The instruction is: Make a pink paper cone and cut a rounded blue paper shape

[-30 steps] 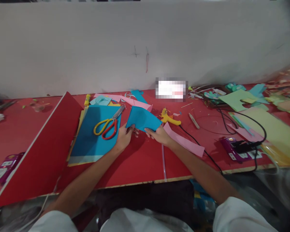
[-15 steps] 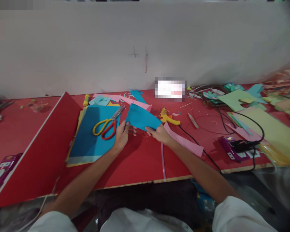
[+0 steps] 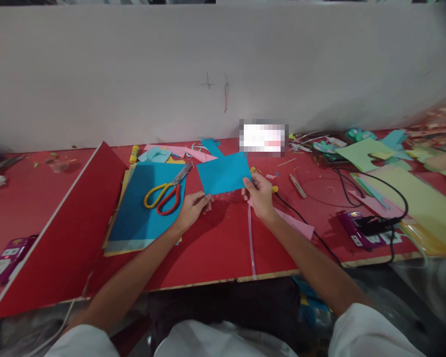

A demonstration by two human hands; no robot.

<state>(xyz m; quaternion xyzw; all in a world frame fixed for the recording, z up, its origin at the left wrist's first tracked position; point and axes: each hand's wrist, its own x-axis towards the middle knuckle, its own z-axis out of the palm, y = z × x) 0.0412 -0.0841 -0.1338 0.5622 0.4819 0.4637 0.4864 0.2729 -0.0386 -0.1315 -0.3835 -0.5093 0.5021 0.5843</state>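
Observation:
A blue sheet of paper (image 3: 225, 173) is held above the red table between both hands. My left hand (image 3: 195, 208) pinches its lower left corner between thumb and fingers. At its lower right corner my right hand (image 3: 259, 193) grips the edge, thumb on top. Left of the paper, scissors (image 3: 167, 191) with one yellow and one red handle lie on a stack of larger blue sheets (image 3: 134, 213). A yellow glue gun (image 3: 274, 189) is mostly hidden behind my right hand. Under my right forearm runs a pink paper strip (image 3: 295, 225).
A red divider board (image 3: 63, 233) stands at the left. On the right are a purple power strip (image 3: 360, 233) with black cables, a cutter (image 3: 298, 186) and green paper sheets (image 3: 416, 198). A glue stick (image 3: 134, 154) stands near the white wall (image 3: 134, 74). Another person's arm (image 3: 444, 161) shows at far right.
The blue paper has turned, its right side rising and its left corner dropping. My left hand has slid down to the lower left corner; my right hand has turned and moved slightly right.

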